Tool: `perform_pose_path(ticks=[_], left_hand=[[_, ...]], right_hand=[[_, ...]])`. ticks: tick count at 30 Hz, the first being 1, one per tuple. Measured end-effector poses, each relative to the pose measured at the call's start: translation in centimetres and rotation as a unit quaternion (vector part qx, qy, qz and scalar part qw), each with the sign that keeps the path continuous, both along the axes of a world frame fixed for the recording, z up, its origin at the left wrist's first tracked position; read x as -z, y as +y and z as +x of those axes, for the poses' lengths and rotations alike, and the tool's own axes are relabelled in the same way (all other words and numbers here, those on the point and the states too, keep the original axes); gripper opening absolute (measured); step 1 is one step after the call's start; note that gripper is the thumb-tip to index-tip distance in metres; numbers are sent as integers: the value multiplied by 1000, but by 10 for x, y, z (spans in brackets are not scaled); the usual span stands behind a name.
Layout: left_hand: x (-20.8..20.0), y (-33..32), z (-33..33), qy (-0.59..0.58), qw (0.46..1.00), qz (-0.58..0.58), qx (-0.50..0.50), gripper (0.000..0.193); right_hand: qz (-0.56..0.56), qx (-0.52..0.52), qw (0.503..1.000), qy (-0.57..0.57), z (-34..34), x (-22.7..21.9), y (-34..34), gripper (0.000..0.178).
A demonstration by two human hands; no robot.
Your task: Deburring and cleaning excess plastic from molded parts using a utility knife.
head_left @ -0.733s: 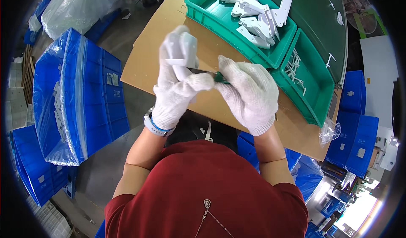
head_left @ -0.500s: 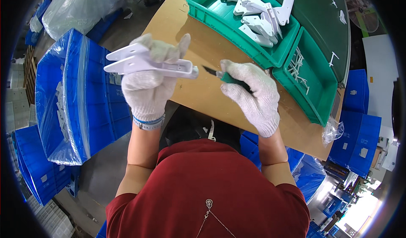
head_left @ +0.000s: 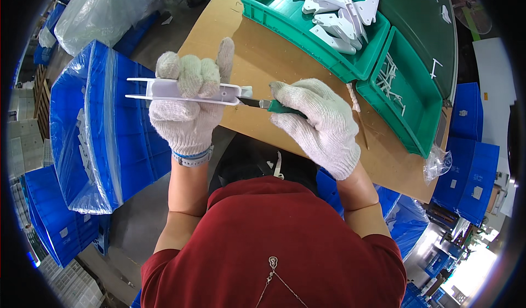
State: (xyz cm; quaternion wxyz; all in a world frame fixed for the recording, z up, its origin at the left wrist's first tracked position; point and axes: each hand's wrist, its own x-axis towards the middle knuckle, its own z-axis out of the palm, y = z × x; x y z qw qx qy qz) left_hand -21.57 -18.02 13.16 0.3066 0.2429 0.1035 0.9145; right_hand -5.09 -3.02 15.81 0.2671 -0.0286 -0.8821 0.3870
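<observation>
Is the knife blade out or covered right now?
Out: the dark blade projects bare from the green handle in the right hand, tip by the white part.

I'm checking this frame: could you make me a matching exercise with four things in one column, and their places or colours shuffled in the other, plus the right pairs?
Things:
1. White piece nearest the blade
2. Knife
3. Heap of thin white sticks
4. Shirt

Places or colours:
A. Dark red
B. In the right grip
C. In the right-hand green tray
D. In the left grip

Right pairs: 1-D, 2-B, 3-C, 4-A
</observation>
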Motion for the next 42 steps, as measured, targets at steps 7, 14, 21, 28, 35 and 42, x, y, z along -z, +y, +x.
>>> perform_pose_path(ticks=[7, 14, 21, 28, 35, 42], left_hand=[[-8, 4, 8, 47, 995, 41, 75, 16], [-3, -10, 3, -72, 986, -144, 33, 58], [19, -1, -1, -167, 974, -80, 130, 46], [16, 3, 9, -172, 973, -142, 55, 40], [12, 4, 9, -145, 976, -156, 45, 41], [25, -24, -6, -112, 979, -139, 103, 51]], right_hand=[[10, 45, 999, 15, -5, 9, 20, 36], [39, 36, 996, 71, 0, -5, 24, 38], [96, 20, 989, 108, -5, -8, 18, 41], [143, 0, 983, 113, -9, -2, 21, 43], [152, 5, 982, 109, -10, -1, 21, 44], [70, 120, 985, 103, -18, 3, 31, 37]])
